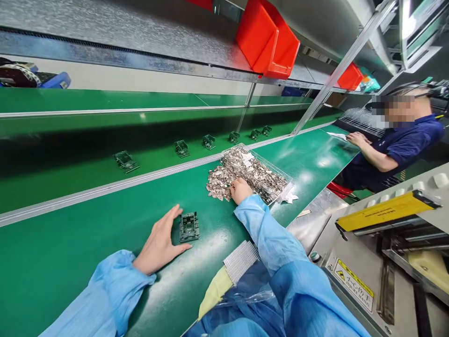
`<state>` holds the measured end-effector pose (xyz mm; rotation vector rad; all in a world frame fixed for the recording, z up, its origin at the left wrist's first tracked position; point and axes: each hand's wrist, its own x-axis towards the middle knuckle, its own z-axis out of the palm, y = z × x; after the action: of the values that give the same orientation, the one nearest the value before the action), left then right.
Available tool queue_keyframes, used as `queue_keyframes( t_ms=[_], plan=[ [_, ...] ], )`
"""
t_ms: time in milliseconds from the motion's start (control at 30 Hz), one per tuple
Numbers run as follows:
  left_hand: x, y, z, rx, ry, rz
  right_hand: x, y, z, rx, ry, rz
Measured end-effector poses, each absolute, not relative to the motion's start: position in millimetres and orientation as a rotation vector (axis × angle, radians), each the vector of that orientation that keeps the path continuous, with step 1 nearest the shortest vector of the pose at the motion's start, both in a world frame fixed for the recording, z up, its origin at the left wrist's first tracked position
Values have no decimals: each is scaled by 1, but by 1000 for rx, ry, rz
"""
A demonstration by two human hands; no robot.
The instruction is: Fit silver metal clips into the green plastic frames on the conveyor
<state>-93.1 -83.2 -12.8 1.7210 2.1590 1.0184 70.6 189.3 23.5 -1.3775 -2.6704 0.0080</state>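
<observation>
A green circuit board (pixel 189 228) lies flat on the green bench top. Beside it, my left hand (pixel 160 239) is open, thumb and fingers spread around its left side. My right hand (pixel 241 190) is closed in a pinch at the edge of a heap of small silvery metal pieces (pixel 218 184). Whatever sits between its fingertips is too small to make out. More of these pieces fill a clear plastic tray (pixel 288 186), with some white scraps on top.
Several circuit boards (pixel 126 161) stand in a row on the conveyor belt (pixel 70 180) behind a metal rail. A silvery strip bundle (pixel 241 262) lies near my lap. Red bins (pixel 268 40) sit on the shelf above. At right are a machine (pixel 354 281) and a seated co-worker (pixel 393 145).
</observation>
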Motion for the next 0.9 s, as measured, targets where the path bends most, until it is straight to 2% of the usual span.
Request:
queue_keyframes(
  t_ms=[100, 333, 500, 900],
  plan=[
    [-86, -75, -12, 1586, 2040, 1029, 75, 193, 24, -1326, -2684, 49],
    [-44, -57, -1, 786, 1438, 1616, 98, 188, 32, -1265, -2572, 224],
    [-1, -35, 18, 569, 1120, 1785, 116, 184, 32, -1292, -2406, 469],
    [15, -26, 1, 565, 1127, 1799, 175, 138, 27, -1138, -1875, 1255]
  ],
)
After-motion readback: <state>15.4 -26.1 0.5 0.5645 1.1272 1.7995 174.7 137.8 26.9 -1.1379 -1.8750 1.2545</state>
